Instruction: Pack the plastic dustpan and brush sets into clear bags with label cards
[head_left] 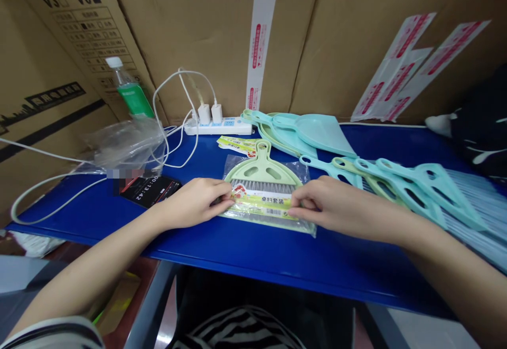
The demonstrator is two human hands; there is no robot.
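A light green dustpan [257,167] with a grey-bristled brush [263,186] lies flat on the blue table, in a clear plastic bag [304,225]. Across the bristles runs a yellow and white printed label [273,200]; whether it sits inside or outside the bag I cannot tell. My left hand [198,201] is closed, with thumb and fingers pinching the label's left end. At the label's right end, my right hand [322,204] is closed in a like pinch. The fingertips partly cover both ends.
Blue and green dustpans [322,132] are stacked behind, beside loose yellow labels [235,143]. Several brushes [412,190] lie at right. A power strip [225,125] with cables, a phone [150,190], crumpled plastic [122,145] and a bottle [134,98] occupy the left. Cardboard [198,27] walls the back.
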